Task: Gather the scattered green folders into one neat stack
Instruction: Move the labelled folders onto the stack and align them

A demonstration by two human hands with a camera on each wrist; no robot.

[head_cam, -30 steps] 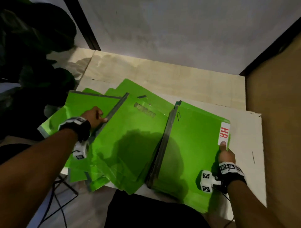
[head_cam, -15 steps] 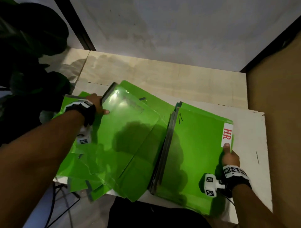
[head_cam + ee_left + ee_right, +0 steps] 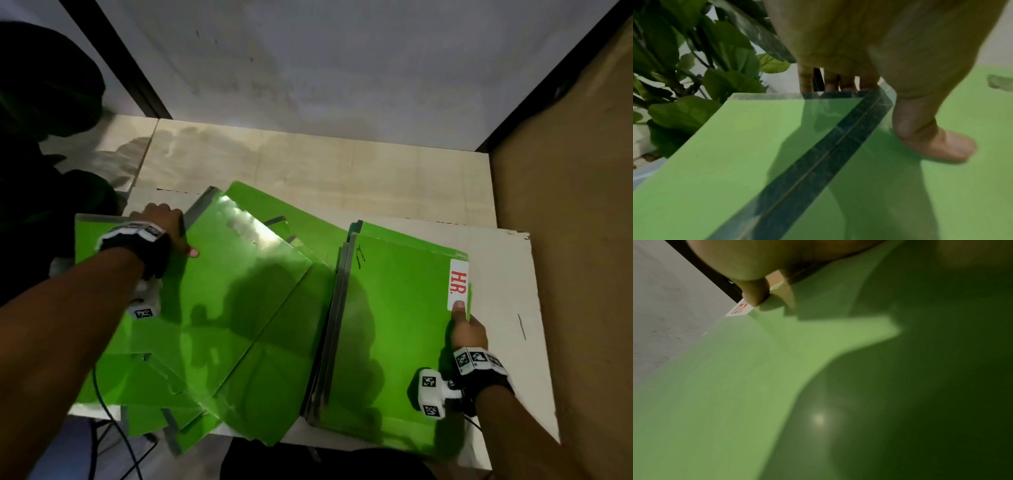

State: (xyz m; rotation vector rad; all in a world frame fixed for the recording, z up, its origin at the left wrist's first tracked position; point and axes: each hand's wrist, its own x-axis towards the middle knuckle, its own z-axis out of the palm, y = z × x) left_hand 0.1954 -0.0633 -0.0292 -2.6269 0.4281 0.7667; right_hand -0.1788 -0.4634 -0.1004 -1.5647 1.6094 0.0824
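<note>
From the head view, green folders lie fanned across the left half of a pale counter point(image 3: 507, 274). The left hand point(image 3: 161, 222) takes the far-left spine of one loose folder point(image 3: 233, 291) in its grip, thumb on top, tilting it up. At right sits a tidier stack point(image 3: 394, 325), its top folder bearing a white "H.R." label point(image 3: 459, 282); the right hand point(image 3: 467, 330) grips the stack's right edge, thumb touching the label.

Left wrist view: fingers point(image 3: 846, 81) curl behind the folder's dark spine point(image 3: 828, 159), thumb pressed on its face; leafy plant point(image 3: 694, 56) at left.

Right wrist view: thumb point(image 3: 754, 292) pins the label corner on the green cover.
</note>
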